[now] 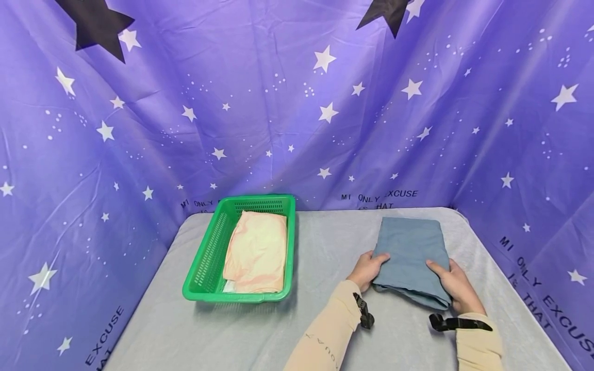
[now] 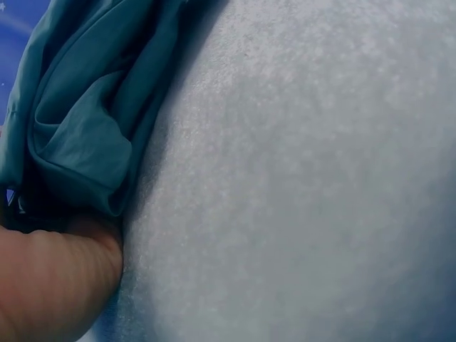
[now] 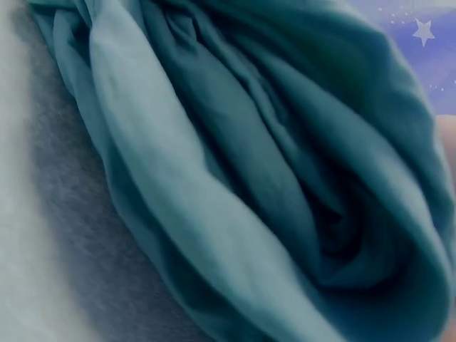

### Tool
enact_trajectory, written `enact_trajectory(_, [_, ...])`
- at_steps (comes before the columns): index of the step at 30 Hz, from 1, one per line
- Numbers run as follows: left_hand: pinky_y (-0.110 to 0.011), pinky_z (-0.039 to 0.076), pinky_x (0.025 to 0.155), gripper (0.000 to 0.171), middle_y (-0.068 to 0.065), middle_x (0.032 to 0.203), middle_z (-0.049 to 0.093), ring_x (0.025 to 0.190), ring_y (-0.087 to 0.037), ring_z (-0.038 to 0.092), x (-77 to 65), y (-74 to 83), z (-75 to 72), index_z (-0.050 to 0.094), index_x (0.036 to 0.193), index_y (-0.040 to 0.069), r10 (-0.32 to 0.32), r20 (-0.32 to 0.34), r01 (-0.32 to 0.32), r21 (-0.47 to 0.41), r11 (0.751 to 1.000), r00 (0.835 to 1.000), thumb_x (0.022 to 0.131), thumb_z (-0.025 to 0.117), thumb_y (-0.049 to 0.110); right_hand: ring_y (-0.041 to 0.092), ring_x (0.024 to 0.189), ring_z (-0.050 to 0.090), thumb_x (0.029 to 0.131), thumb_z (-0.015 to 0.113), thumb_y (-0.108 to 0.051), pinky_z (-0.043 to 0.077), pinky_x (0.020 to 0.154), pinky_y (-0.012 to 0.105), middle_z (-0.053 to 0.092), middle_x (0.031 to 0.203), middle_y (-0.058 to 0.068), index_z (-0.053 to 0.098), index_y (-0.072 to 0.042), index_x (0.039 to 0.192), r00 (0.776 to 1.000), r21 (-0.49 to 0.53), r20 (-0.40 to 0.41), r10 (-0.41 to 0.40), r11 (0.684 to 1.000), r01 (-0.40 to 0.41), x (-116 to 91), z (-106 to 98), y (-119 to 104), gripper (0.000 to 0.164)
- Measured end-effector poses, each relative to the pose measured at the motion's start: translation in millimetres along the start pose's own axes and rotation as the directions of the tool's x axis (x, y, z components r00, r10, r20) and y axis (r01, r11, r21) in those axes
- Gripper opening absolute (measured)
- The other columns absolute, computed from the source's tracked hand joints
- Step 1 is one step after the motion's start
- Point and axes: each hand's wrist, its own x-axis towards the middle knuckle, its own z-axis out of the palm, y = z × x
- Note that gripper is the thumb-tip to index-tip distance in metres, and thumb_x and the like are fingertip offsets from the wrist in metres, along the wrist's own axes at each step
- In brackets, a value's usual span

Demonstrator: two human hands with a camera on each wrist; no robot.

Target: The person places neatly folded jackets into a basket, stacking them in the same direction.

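Observation:
A folded blue-grey cloth (image 1: pixel 408 252) lies toward the right of the table, its near edge showing several layers. My left hand (image 1: pixel 368 269) grips its left side, thumb on top and fingers beneath. On the opposite side my right hand (image 1: pixel 458 285) holds the right edge, also with the thumb over the top. In the left wrist view the cloth's folds (image 2: pixel 92 135) hang beside the base of the hand (image 2: pixel 57 278). Loose inner layers of the cloth (image 3: pixel 214 171) fill the right wrist view, where the right hand is mostly hidden behind them.
A green plastic basket (image 1: pixel 204 297) stands left of centre, with a folded peach cloth (image 1: pixel 257 252) inside and a bit of white fabric (image 1: pixel 229 286) under it. Light grey fabric covers the table (image 1: pixel 325 242). Purple star-print curtains (image 1: pixel 287 103) surround the back and sides.

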Motion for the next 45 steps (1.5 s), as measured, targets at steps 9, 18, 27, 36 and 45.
enact_trajectory(9, [-0.048,0.047,0.112,0.064,-0.016,0.149,0.054,0.135,-0.032,0.055,3.1,-2.0,-2.8,0.047,0.15,0.002,0.003,0.024,-0.002,-0.033,0.999,1.0,0.099,0.068,0.034,-0.009,0.089,0.054,0.103,0.046,-0.06,0.053,0.079,0.019,0.027,0.161,0.029,-0.003,-0.006,0.164,1.0,0.042,-0.016,0.013,0.999,-0.013,-4.7,8.7,-1.7,0.096])
enact_trajectory(18, [-0.046,0.054,0.103,0.053,-0.01,0.135,0.064,0.119,-0.027,0.064,8.4,-6.8,-7.7,0.055,0.144,0.005,-0.008,0.1,0.021,-0.13,0.991,0.995,0.098,0.07,0.027,-0.007,0.095,0.05,0.103,0.047,-0.059,0.05,0.079,0.017,0.025,0.163,0.029,-0.002,-0.009,0.165,0.999,0.007,-0.035,0.023,1.0,-0.022,-6.2,12.4,-4.8,0.093])
enact_trajectory(27, [-0.041,0.06,0.091,0.038,-0.003,0.118,0.071,0.102,-0.021,0.07,9.8,-11.0,-14.3,0.064,0.133,0.013,-0.019,0.153,0.054,-0.227,0.973,0.988,0.097,0.071,0.023,-0.012,0.089,0.05,0.103,0.051,-0.054,0.05,0.078,0.015,0.035,0.159,0.023,0.007,-0.011,0.166,0.996,0.024,-0.087,-0.004,1.0,0.006,-9.1,17.4,-6.1,0.087])
enact_trajectory(36, [-0.043,0.059,0.09,0.041,-0.003,0.122,0.069,0.105,-0.022,0.068,5.8,-7.0,-22.6,0.063,0.135,0.019,0.021,0.165,0.022,-0.254,0.967,0.986,0.095,0.072,0.023,-0.011,0.087,0.054,0.103,0.055,-0.049,0.052,0.076,0.018,0.042,0.15,0.019,0.014,-0.011,0.165,0.99,0.048,-0.137,-0.038,0.998,0.045,-15.0,21.9,-10.5,0.083])
enact_trajectory(45, [-0.034,0.056,0.083,0.036,-0.003,0.111,0.071,0.095,-0.018,0.066,-4.6,11.9,-26.5,0.066,0.13,0.014,0.075,0.131,-0.04,-0.252,0.967,0.989,0.094,0.069,0.019,-0.008,0.086,0.057,0.103,0.06,-0.042,0.052,0.075,0.017,0.054,0.109,-0.026,0.02,-0.01,0.164,0.986,0.129,-0.155,-0.057,0.989,0.078,-23.5,23.9,-20.6,0.08])
